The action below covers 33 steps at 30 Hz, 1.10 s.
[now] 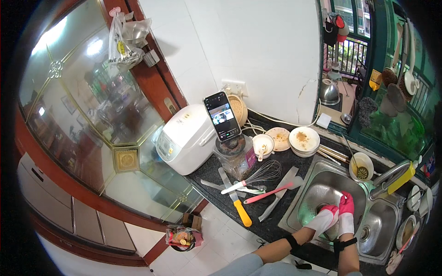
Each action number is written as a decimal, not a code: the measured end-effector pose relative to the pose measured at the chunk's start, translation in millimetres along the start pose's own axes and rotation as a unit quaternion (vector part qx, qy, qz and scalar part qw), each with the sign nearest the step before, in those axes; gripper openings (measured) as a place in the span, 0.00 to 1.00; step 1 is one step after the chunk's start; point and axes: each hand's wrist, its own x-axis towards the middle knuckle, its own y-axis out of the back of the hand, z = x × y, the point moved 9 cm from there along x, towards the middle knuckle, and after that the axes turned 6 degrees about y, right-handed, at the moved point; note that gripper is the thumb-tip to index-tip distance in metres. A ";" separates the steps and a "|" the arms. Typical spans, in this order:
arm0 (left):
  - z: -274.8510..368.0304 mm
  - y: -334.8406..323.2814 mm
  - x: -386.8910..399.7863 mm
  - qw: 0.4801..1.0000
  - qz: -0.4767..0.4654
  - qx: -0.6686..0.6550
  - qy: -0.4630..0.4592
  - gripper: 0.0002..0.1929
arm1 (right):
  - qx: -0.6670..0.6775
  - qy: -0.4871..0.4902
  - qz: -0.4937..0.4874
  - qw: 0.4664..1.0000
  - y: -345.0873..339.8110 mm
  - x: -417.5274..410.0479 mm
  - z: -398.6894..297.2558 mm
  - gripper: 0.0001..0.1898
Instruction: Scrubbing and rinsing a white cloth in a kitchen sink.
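Observation:
Pink-and-white rubber gloves cover both of my hands, which are over the larger basin of a stainless steel sink (312,179). My left hand (326,215) is low in the basin near the drain, its fingers bent. Beside it, my right hand (346,205) is raised a little farther towards the faucet (383,186), fingers curled. Whether either hand holds something is too small to tell. On the counter left of the sink lie a balloon whisk (255,176), a pink-handled spatula (269,193), a knife (278,196) and a yellow-handled spreading spatula (238,203).
A white rice cooker (188,138) and a phone (222,117) propped on a jar stand behind the utensils. Soiled bowls (304,141) and a small plate (278,138) line the wall. A bowl with a slotted ladle (361,167) sits by the faucet. More dishes (406,229) stand at right.

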 end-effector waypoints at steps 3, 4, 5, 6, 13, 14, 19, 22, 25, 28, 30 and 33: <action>26.8 30.6 -15.7 0.990 0.066 -0.054 -0.117 0.14 | 0.127 0.069 0.002 0.989 -22.2 -27.8 -58.6 0.12; 15.2 13.8 -8.7 0.997 0.030 -0.029 -0.060 0.14 | 0.149 0.061 -0.001 0.987 -28.4 -32.3 -63.0 0.11; 6.1 1.9 -2.2 0.999 0.010 -0.023 -0.025 0.14 | 0.171 0.053 -0.004 0.984 -32.0 -34.2 -63.8 0.11; -2.6 -0.8 -0.8 1.000 0.000 -0.015 0.008 0.14 | 0.145 0.037 0.004 0.989 -30.6 -30.0 -63.4 0.11; -24.3 -13.1 4.3 0.994 -0.039 -0.030 0.094 0.13 | 0.078 0.110 -0.005 0.991 -30.2 -33.7 -79.3 0.14; -32.4 -6.3 2.5 0.992 -0.033 -0.032 0.115 0.12 | 0.119 0.053 -0.077 0.988 -48.9 -45.5 -95.5 0.14; 1.1 9.6 0.3 0.997 0.039 0.030 0.057 0.12 | -0.011 -0.006 0.015 1.000 -2.9 -19.5 -45.6 0.16; -14.7 17.1 -2.9 0.994 0.028 -0.071 0.080 0.14 | 0.112 0.033 -0.011 0.993 -39.4 -29.9 -48.5 0.15; -53.9 -19.4 -4.0 0.973 -0.066 -0.167 0.144 0.16 | 0.058 0.074 0.000 0.996 -44.9 -35.7 -50.1 0.15; -36.6 -12.4 -4.5 0.992 -0.051 0.001 0.116 0.18 | -0.061 -0.033 -0.045 0.997 -12.7 -26.1 -48.5 0.16; -65.0 -21.1 -6.6 0.991 -0.022 -0.054 0.119 0.18 | -0.005 0.012 -0.050 0.999 -25.8 -31.7 -65.4 0.15; -43.4 -20.7 -13.5 0.817 -0.083 -0.439 0.363 0.18 | 0.166 -0.003 -0.065 0.984 -44.8 -36.4 -44.8 0.15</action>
